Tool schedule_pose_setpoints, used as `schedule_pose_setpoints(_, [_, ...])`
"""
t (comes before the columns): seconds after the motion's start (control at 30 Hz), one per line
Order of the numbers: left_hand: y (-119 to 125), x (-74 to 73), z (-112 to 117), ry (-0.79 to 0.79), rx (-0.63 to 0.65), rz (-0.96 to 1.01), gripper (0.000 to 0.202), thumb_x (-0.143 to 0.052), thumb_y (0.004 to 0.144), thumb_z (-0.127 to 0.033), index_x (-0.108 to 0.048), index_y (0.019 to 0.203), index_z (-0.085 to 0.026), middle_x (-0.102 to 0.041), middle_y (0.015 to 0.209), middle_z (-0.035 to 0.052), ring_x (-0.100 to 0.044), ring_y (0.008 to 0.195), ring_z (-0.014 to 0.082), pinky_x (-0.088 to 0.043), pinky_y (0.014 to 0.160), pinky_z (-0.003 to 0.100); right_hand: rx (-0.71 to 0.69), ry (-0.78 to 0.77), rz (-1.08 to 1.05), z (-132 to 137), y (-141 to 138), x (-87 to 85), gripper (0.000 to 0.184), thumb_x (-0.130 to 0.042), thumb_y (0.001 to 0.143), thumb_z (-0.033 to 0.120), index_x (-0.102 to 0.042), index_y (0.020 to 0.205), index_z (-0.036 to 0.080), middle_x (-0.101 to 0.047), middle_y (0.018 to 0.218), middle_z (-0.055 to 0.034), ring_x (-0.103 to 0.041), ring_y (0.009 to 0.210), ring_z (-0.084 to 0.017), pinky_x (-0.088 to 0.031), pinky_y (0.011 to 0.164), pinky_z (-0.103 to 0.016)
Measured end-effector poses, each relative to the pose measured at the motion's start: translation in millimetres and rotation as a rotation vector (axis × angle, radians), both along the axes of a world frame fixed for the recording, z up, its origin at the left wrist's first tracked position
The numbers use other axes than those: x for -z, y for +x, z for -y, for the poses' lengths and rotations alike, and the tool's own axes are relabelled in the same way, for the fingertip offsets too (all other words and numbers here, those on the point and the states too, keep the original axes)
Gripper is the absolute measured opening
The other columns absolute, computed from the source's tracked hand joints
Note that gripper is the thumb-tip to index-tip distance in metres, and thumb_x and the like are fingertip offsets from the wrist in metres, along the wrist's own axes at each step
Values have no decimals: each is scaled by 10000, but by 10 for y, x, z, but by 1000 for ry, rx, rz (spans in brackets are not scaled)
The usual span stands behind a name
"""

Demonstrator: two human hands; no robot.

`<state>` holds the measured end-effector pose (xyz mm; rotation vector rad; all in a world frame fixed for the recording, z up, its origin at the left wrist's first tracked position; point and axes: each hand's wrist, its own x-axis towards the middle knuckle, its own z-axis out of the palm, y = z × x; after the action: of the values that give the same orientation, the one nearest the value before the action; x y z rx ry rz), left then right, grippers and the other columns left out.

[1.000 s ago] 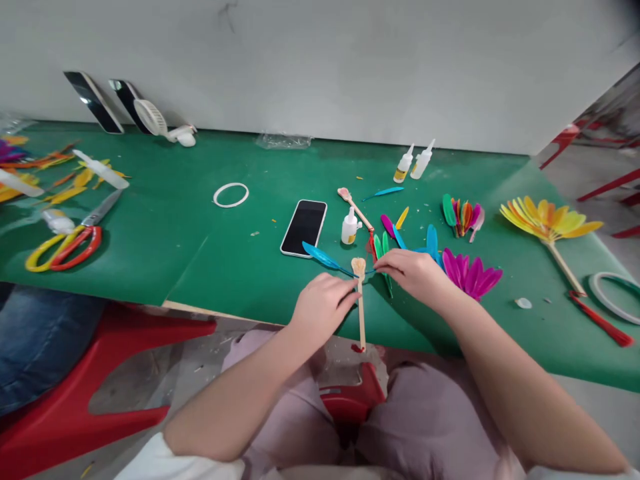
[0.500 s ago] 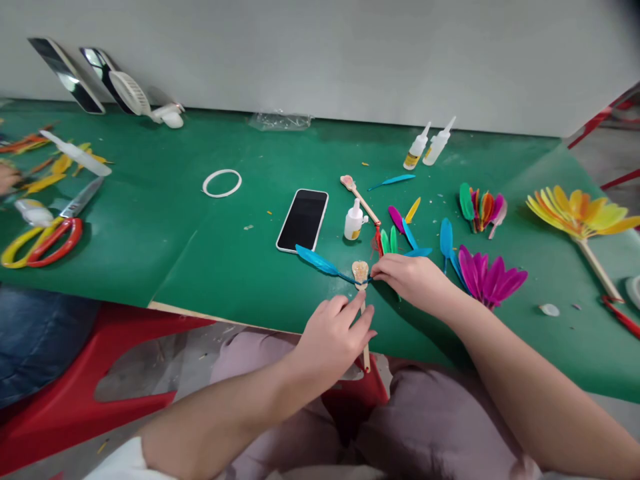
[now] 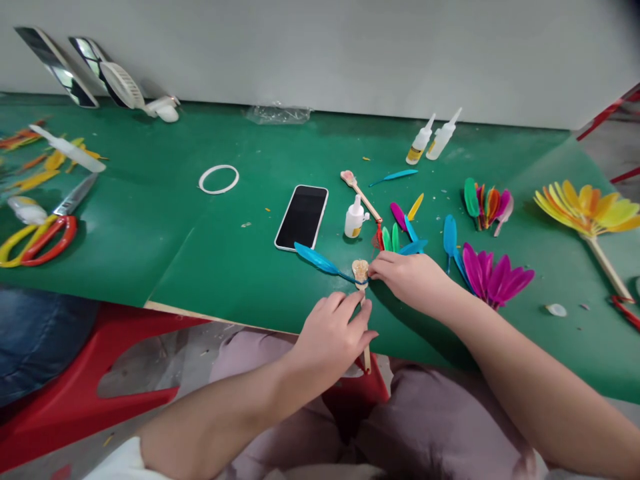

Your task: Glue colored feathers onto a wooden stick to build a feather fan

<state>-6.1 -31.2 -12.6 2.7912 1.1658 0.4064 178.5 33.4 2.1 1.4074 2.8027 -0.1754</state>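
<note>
A thin wooden stick with a broad, paddle-shaped head lies over the table's front edge, its lower end jutting past it. My left hand rests across the stick with its fingers closed on it, just below the head. Beside the head, my right hand pinches the dark quill of a blue feather, mostly hidden by the hand. Another blue feather reaches out leftward from the head, its quill touching it. Behind my right hand lie small green feathers and a blue one.
Close by are a phone, a small glue bottle and a second stick. Magenta feathers and a yellow feather fan lie to the right. Scissors and a white ring are on the left.
My right fingertips have come slightly closer to the stick's head, so less quill shows between them. My left hand stays on the stick. The view has shifted a little.
</note>
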Motion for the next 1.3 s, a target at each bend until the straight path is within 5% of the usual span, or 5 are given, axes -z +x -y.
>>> schedule_pose_setpoints(0.17, [-46,-35,-69,-33,-54,197,320,-532,828,-340,-596,1068,-137,-618,1004,95,-529,839,195,-467,715,331,7,-8,-101,19,55,-50,181,-390,884,205,-568,862,181,-602,837,-13,-564,687,-100,-296,522,-218])
schedule_pose_setpoints(0.37, [-78,-82,-276,-82,-287,491,261,-588,796,-330,-626,1004,-177,-662,866,33,-552,806,155,-451,739,294,-32,80,-187,147,26,-175,152,-413,873,183,-561,906,198,-609,851,5,-567,692,-84,-301,509,-217])
schedule_pose_setpoints(0.53, [-30,-105,-306,-201,-267,565,89,-599,792,-270,-649,806,-197,-671,796,-11,-557,768,133,-440,727,267,-24,123,-147,213,-16,-211,144,-432,852,160,-568,877,200,-610,806,14,-545,623,-80,-249,462,-236])
schedule_pose_setpoints(0.8, [-49,-173,-259,-356,-252,536,93,-501,854,-222,-557,792,-180,-593,807,-2,-508,808,134,-401,742,265,-4,185,-134,262,-45,-239,147,-426,863,191,-572,846,205,-607,763,27,-498,543,-71,-216,436,-240])
schedule_pose_setpoints(1.3, [-100,-249,-178,-384,-253,618,139,-395,885,-187,-482,776,-183,-516,779,7,-479,755,131,-395,690,259,-83,370,-240,337,-72,-317,181,-409,869,148,-588,896,161,-638,844,-4,-558,643,-58,-365,530,-188])
